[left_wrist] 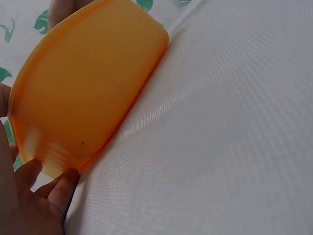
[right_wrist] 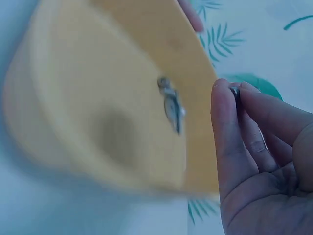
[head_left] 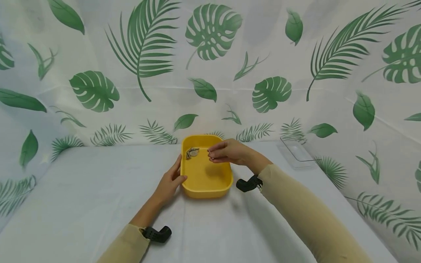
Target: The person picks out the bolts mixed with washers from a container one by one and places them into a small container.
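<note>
A yellow plastic bin [head_left: 207, 193] stands on the white cloth in the head view. My left hand [head_left: 169, 184] grips its left side, the thumb at the rim and the fingers along the outer wall [left_wrist: 83, 83]. Over the bin's right half is my right hand [head_left: 235, 152]. Between thumb and fingertip it pinches a small grey metal piece [right_wrist: 235, 94], mostly covered, so I cannot tell its kind. Several small metal parts [head_left: 193, 152] lie together in the bin's far left corner, and the right wrist view shows them as a little cluster [right_wrist: 171, 105].
A clear, shallow plastic container [head_left: 297, 155] sits at the back right of the table. White cloth [head_left: 82, 197] covers the table. Behind it hangs a leaf-print curtain [head_left: 230, 87], which also runs along the right side. A black wrist camera [head_left: 158, 233] is strapped to each forearm.
</note>
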Motion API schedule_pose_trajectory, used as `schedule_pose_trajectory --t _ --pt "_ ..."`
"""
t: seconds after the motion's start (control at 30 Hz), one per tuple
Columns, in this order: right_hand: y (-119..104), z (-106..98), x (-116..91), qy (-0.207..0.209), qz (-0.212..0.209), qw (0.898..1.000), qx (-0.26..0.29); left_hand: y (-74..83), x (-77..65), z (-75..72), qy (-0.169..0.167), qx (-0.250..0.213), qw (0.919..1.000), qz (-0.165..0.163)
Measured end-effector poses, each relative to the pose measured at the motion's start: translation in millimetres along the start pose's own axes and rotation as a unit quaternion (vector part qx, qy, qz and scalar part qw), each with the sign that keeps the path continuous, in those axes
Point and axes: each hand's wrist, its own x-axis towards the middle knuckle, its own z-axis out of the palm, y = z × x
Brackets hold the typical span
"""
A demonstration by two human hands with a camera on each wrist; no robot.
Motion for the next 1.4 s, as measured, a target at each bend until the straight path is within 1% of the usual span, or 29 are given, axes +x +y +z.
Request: schedule_pose_trajectory --t 0.1,0.33,0.5,0.6,0.8,0.97,1.13,1.27,1.4 --pt "2.1 -13.0 -5.6 -0.001 -0.008 1.0 -0.016 -3.6 -1.5 -4.6 0.001 -0.004 1.0 0.005" --pt "14.2 -56.4 -17.8 0.013 -0.032 0.998 -0.049 -4.5 -3.9 -9.1 0.0 -0.005 1.0 0.003" --pt "24.5 -88.3 -27.2 0.025 -0.04 0.997 -0.055 -3.1 -6.0 -7.7 0.001 -0.003 1.0 -0.002" --pt "30.4 -107.7 -35.2 0.032 -0.038 0.997 -0.055 -3.4 -7.1 -5.6 -0.003 -0.004 1.0 -0.008" --pt "46.9 -149.4 -46.5 0.049 -0.04 0.997 -0.044 -4.6 -5.8 -3.2 -0.006 -0.01 0.9999 0.0" --pt "57.9 -175.0 -50.5 0.06 -0.035 0.997 -0.041 -5.2 -5.8 -2.9 -0.001 -0.01 0.9999 -0.002" --pt "59.9 -195.9 -54.8 0.078 -0.023 0.996 -0.036 -5.6 -4.6 -3.2 -0.002 -0.012 0.9999 0.001" --pt "55.1 -212.7 -58.1 0.095 -0.021 0.995 -0.024 -3.3 -2.2 -4.4 0.004 -0.009 0.9999 0.003" --pt "50.8 -229.6 -63.5 0.107 -0.012 0.994 -0.026 -1.3 0.1 -4.5 -0.001 -0.014 0.9999 0.005"
